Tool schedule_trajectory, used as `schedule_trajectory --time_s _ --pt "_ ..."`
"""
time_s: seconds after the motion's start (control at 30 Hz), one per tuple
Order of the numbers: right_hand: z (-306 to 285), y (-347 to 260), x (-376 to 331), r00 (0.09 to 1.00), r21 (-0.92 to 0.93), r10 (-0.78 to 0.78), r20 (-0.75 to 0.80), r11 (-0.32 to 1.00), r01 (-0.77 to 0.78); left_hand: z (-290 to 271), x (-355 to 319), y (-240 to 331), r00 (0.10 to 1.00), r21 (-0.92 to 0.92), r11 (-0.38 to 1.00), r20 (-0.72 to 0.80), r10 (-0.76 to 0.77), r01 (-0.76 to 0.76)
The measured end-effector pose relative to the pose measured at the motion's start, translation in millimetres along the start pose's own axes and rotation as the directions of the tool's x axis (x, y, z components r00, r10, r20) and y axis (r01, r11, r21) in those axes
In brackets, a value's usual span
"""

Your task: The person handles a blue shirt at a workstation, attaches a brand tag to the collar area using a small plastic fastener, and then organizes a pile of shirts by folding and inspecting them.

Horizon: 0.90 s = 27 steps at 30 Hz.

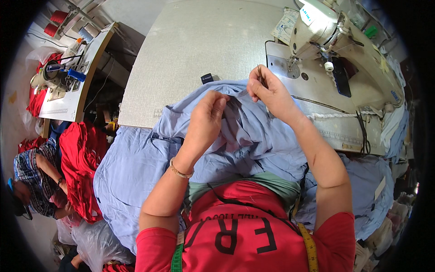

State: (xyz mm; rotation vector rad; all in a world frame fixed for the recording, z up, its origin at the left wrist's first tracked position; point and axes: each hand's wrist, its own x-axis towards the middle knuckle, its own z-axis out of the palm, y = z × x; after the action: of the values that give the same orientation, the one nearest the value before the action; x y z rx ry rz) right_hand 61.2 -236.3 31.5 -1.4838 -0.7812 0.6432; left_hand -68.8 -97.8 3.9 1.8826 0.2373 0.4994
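Nearest us: a red shirt with dark lettering, and a yellow-green tape measure (pixel 311 247) draped over the shoulders, its ends hanging down either side of the chest.

Just beyond the chest we note a heap of pale blue cloth (pixel 253 140). It lies across the near edge of the grey table (pixel 190 50) and spills off to the left of it and down toward the lap.

Left hand (pixel 206 118): fingers curled in, pinching a fold of the blue cloth at the top of the heap. A thin gold bracelet (pixel 181 172) sits on that wrist.

Right hand (pixel 267 88): just right of the left hand, closed on the edge of the same cloth, with a thin dark pointed tool (pixel 260 75) held upright between the fingertips. We cannot tell what kind of tool it is.

A small dark tag (pixel 207 78) lies on the table just beyond the cloth, left of the right hand.

Further along the table, at its right end, stands a white sewing machine (pixel 335 41) with its lamp lit. More blue cloth hangs off the table's right side below the machine.

Left of the table, well apart: a second workbench (pixel 77 86) with another sewing machine (pixel 52 77) and red thread cones (pixel 56 22) at its far end. Below that bench, a pile of red cloth (pixel 81 167), and another person (pixel 36 177) in a patterned top beside it. A clear plastic bag (pixel 93 240) lies at the lower left.
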Motion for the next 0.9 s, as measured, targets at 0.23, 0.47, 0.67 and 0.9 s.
schedule_trajectory --time_s 0.23,0.47,0.67,0.9 --pt "5.1 -9.2 4.4 1.0 0.063 0.03 0.005 0.998 -0.03 -5.5 -0.7 7.1 0.981 -0.062 0.982 0.097 -0.169 0.176" --pt "24.5 -26.2 16.7 0.995 0.002 -0.007 0.102 1.0 0.007 -4.9 -1.8 -9.7 0.966 0.233 0.947 0.186 0.181 -0.223" --pt "26.8 -34.3 15.4 0.994 -0.355 -0.096 0.054 0.928 0.109 -2.2 -4.7 2.5 0.994 0.144 0.989 0.111 0.009 -0.025" --pt "13.6 -26.4 -36.1 0.991 -0.628 0.065 0.12 0.778 0.025 -2.9 -4.3 0.0 0.994 0.068 0.997 0.112 0.014 -0.021"
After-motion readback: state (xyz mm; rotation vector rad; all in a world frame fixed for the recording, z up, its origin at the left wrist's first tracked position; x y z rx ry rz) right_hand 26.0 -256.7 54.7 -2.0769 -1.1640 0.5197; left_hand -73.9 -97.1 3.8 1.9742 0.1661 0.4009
